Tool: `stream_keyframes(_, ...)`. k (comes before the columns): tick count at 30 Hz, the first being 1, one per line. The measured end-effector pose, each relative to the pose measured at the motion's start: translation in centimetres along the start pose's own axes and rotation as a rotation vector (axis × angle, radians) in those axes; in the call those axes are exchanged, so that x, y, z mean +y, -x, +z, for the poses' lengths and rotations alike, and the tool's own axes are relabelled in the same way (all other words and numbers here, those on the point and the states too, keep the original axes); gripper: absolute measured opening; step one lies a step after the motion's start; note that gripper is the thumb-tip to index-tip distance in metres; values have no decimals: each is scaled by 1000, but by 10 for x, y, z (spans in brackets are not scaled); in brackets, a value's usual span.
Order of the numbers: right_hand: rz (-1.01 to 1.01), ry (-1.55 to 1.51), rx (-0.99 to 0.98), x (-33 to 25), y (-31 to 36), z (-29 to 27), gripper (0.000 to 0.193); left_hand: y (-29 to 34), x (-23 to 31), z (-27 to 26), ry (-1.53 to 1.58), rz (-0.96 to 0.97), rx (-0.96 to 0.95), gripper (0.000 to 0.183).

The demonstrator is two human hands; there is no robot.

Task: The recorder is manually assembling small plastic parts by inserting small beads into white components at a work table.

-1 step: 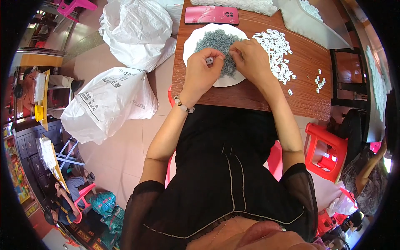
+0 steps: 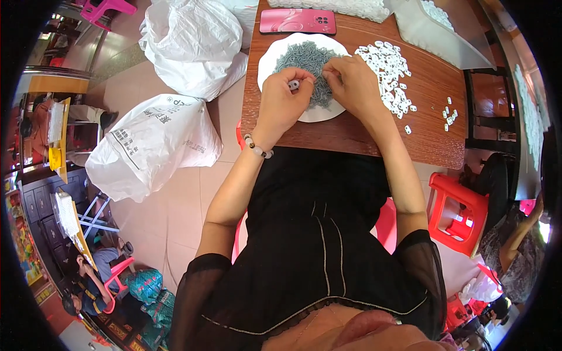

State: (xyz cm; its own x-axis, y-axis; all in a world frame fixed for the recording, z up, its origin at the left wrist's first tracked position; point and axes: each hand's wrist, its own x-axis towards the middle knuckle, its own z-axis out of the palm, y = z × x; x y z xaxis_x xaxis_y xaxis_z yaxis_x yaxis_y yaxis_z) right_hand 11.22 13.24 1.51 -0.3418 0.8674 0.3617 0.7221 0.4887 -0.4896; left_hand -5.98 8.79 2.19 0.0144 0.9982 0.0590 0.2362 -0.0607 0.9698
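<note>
White piece (image 2: 294,85) sits — partly hidden — in left fingers (image 2: 300,73).

The person's left hand (image 2: 285,100) grips a small white piece (image 2: 294,85) over a white plate (image 2: 266,63) heaped with thin grey pieces (image 2: 301,57). The right hand (image 2: 356,83), fingertips drawn together, is near it over the plate. Loose white pieces (image 2: 381,59) lie rightward on the wooden table (image 2: 430,120); a pink phone (image 2: 291,21) lies beyond the plate. White bags (image 2: 155,143) stand at left.
</note>
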Motion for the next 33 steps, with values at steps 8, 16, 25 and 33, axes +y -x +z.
stream_keyframes(8,-75,123,11,-6,5,-2,6,-1,-2,2,19,-5,3,14)
stream_keyframes(16,19,-36,-25,-7,1,-7,7,-1,3,0,22,-25,3,14)
stream_keyframes(25,226,-639,-89,-5,2,-16,13,-2,15,6,10,39,4,17)
stream_keyframes(33,361,-880,-125,-7,7,-22,14,-3,16,6,-86,51,-13,18)
